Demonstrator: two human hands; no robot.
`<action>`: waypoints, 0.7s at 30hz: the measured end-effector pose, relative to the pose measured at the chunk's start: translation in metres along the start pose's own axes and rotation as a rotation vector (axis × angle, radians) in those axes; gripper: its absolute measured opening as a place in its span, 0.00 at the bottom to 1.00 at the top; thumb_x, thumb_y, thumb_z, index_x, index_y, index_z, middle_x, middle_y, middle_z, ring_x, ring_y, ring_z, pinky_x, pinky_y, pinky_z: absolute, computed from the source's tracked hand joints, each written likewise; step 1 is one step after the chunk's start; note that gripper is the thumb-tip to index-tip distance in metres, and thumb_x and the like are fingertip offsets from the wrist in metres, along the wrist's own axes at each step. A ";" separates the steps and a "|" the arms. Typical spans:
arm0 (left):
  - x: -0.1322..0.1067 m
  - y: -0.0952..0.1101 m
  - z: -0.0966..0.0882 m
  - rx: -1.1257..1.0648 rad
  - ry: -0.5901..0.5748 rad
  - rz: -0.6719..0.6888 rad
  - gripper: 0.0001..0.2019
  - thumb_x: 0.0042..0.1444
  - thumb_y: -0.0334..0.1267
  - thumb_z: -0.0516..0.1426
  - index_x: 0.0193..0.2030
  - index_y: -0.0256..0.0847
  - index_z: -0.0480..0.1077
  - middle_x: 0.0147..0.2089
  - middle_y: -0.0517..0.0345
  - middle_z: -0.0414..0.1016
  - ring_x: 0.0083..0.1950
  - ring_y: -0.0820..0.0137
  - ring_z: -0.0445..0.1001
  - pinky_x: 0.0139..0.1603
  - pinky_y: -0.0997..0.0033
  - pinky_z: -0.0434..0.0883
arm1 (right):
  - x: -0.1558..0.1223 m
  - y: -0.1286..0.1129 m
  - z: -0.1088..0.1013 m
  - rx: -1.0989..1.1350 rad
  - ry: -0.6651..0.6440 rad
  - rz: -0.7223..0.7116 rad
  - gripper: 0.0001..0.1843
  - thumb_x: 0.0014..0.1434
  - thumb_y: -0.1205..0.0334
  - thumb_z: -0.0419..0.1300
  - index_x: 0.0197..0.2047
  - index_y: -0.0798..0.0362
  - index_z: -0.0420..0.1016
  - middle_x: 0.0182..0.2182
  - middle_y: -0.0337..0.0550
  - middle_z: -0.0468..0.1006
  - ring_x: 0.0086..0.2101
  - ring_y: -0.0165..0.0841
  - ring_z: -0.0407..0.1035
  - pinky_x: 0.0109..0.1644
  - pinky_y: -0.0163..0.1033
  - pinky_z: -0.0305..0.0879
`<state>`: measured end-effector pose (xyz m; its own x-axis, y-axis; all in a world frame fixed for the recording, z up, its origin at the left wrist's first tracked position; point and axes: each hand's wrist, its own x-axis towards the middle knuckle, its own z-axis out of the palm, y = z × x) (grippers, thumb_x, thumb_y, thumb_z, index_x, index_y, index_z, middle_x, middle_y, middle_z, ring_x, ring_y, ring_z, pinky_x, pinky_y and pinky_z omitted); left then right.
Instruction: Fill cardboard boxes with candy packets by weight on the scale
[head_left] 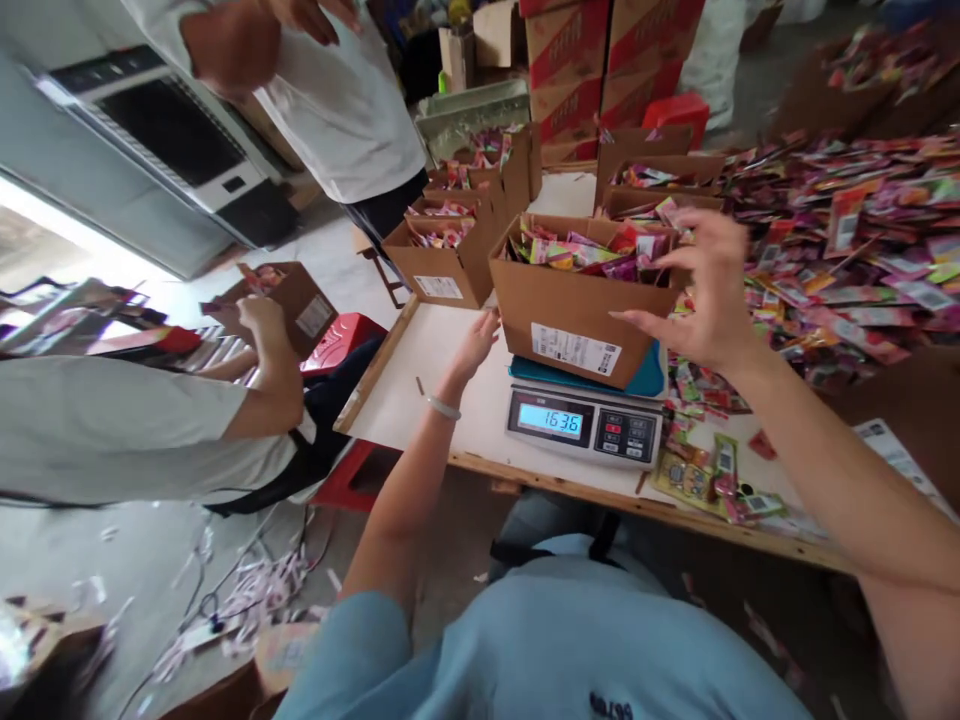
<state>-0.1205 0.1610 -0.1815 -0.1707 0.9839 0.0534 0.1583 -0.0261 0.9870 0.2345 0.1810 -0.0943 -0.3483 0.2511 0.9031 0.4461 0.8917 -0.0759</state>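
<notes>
An open cardboard box (581,305) full of small colourful sachets (577,250) sits tilted on the blue-topped digital scale (585,425), whose display is lit. At the box's left side is my left hand (476,345), fingers stretched out; whether the fingertips touch the cardboard I cannot tell. My right hand (709,290) is raised by the right side of the box, thumb and fingers spread, with nothing visible between them. A white label faces me on the box front.
More filled boxes (442,260) stand behind on the table (420,400). A large heap of sachets (832,230) spreads to the right, with loose packets (724,480) beside the scale. A co-worker (150,420) at left holds a box (289,310); another person (352,120) stands behind.
</notes>
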 end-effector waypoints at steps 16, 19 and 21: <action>-0.004 0.093 0.021 0.158 0.413 0.929 0.23 0.70 0.62 0.54 0.60 0.50 0.73 0.67 0.52 0.71 0.74 0.58 0.66 0.73 0.50 0.65 | -0.034 -0.036 -0.060 -0.312 0.044 0.158 0.11 0.70 0.61 0.60 0.54 0.46 0.77 0.43 0.48 0.82 0.41 0.41 0.79 0.45 0.50 0.78; 0.003 0.105 0.016 0.130 0.399 0.890 0.23 0.69 0.65 0.54 0.60 0.54 0.73 0.68 0.56 0.70 0.75 0.58 0.64 0.74 0.50 0.64 | -0.003 -0.007 -0.069 -0.243 0.109 0.393 0.16 0.73 0.54 0.58 0.61 0.44 0.73 0.48 0.50 0.80 0.42 0.42 0.79 0.42 0.51 0.78; 0.004 0.112 0.016 0.130 0.416 0.862 0.23 0.69 0.65 0.54 0.59 0.54 0.72 0.68 0.55 0.69 0.75 0.59 0.64 0.72 0.51 0.66 | 0.020 0.007 -0.066 -0.152 0.119 0.423 0.18 0.73 0.50 0.59 0.62 0.44 0.71 0.50 0.50 0.79 0.44 0.42 0.79 0.42 0.50 0.79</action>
<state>-0.0874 0.1646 -0.0736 -0.2725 0.4934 0.8260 0.4928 -0.6658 0.5602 0.2851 0.1670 -0.0487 -0.0163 0.5282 0.8490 0.6474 0.6527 -0.3936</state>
